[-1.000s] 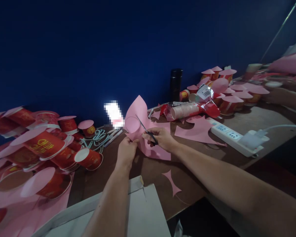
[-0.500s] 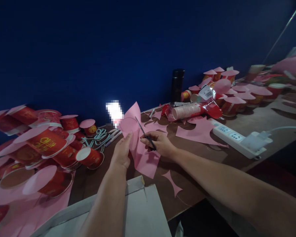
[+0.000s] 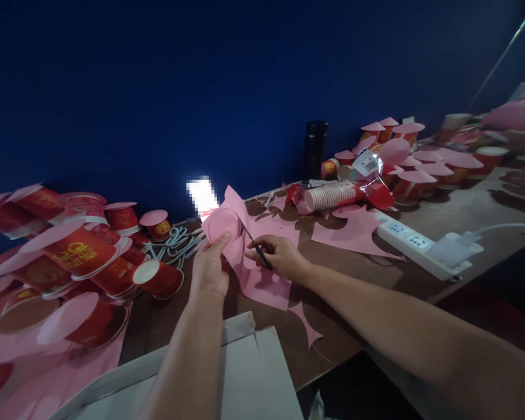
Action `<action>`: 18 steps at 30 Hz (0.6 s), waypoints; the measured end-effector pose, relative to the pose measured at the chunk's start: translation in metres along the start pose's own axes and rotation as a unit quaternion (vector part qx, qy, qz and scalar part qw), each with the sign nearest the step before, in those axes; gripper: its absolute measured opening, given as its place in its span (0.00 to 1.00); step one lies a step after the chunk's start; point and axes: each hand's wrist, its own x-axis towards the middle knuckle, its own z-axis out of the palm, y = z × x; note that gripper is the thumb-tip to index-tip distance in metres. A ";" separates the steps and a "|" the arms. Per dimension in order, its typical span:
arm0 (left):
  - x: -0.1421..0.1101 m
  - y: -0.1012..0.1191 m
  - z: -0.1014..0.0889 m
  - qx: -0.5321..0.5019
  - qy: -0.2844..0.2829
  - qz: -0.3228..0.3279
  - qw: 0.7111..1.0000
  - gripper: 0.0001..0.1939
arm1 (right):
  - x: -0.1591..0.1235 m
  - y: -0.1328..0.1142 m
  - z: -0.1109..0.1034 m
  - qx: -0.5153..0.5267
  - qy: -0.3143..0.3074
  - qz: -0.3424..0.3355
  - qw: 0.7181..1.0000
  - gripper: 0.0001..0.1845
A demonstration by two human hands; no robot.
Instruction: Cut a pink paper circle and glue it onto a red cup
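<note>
My left hand (image 3: 210,271) grips a sheet of pink paper (image 3: 266,286) near its left edge, thumb on top. A drawn circle (image 3: 224,226) shows on the raised part of the sheet, just above that thumb. In my right hand (image 3: 282,256) is a pair of dark scissors (image 3: 259,251), the fingers around the handles. Their blades lie against the paper to the right of the circle. The lower part of the sheet hangs down to the brown table (image 3: 324,350). A pink paper offcut (image 3: 305,324) lies below it.
Red paper cups (image 3: 160,279) with pink discs crowd the left. More cups (image 3: 413,185), a stack of cups (image 3: 332,197) in wrapping and a black flask (image 3: 315,149) stand behind. A power strip (image 3: 413,242) lies right, a cardboard box (image 3: 256,373) in front. Another person's hand (image 3: 522,181) is far right.
The raised part of the paper has tipped left and towards me, so the drawn circle faces me more. Both hands have shifted slightly left, and the scissors look more closed.
</note>
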 end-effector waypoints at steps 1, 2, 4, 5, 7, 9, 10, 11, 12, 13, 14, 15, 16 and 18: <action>-0.001 -0.003 0.001 0.014 -0.003 0.025 1.000 0.19 | 0.000 0.001 0.000 -0.005 -0.002 -0.004 1.000 0.23; -0.002 -0.006 0.001 0.031 -0.001 0.046 0.998 0.20 | 0.000 0.001 0.000 -0.007 -0.005 -0.006 1.000 0.23; -0.004 -0.013 0.002 0.082 0.013 0.066 0.994 0.21 | 0.000 0.000 0.000 -0.007 -0.010 -0.003 1.000 0.24; -0.005 -0.016 0.001 0.117 0.031 0.066 0.990 0.22 | 0.000 -0.001 0.000 -0.009 -0.010 0.000 1.000 0.25; -0.004 -0.022 0.000 0.181 0.065 0.048 0.980 0.24 | -0.001 -0.002 0.001 -0.019 -0.009 0.001 1.000 0.25; -0.003 -0.024 -0.001 0.217 0.096 0.033 0.971 0.24 | -0.001 -0.001 0.001 -0.028 -0.011 -0.003 1.000 0.24; -0.003 -0.024 -0.001 0.229 0.112 0.030 0.967 0.23 | -0.001 -0.001 0.000 -0.030 -0.011 -0.004 0.999 0.24; -0.003 -0.022 0.000 0.240 0.125 0.031 0.962 0.22 | -0.001 0.000 0.000 -0.031 -0.012 -0.006 0.999 0.24; -0.003 -0.020 0.000 0.255 0.141 0.034 0.956 0.21 | -0.001 0.001 0.000 -0.029 -0.015 -0.006 0.999 0.24; -0.003 -0.018 0.001 0.278 0.155 0.037 0.947 0.20 | 0.000 0.002 0.000 -0.024 -0.018 -0.005 1.000 0.25; -0.003 -0.016 0.001 0.306 0.165 0.040 0.937 0.19 | 0.000 0.002 0.000 -0.018 -0.021 -0.002 1.000 0.25; -0.003 -0.014 0.001 0.330 0.170 0.044 0.927 0.19 | 0.001 0.003 0.000 -0.009 -0.026 0.002 1.000 0.25; -0.003 -0.012 0.001 0.345 0.170 0.049 0.922 0.18 | 0.001 0.002 0.000 0.002 -0.031 0.007 0.999 0.26; -0.002 -0.012 0.001 0.331 0.162 0.066 0.927 0.18 | 0.001 -0.001 0.000 0.028 -0.041 0.020 0.999 0.25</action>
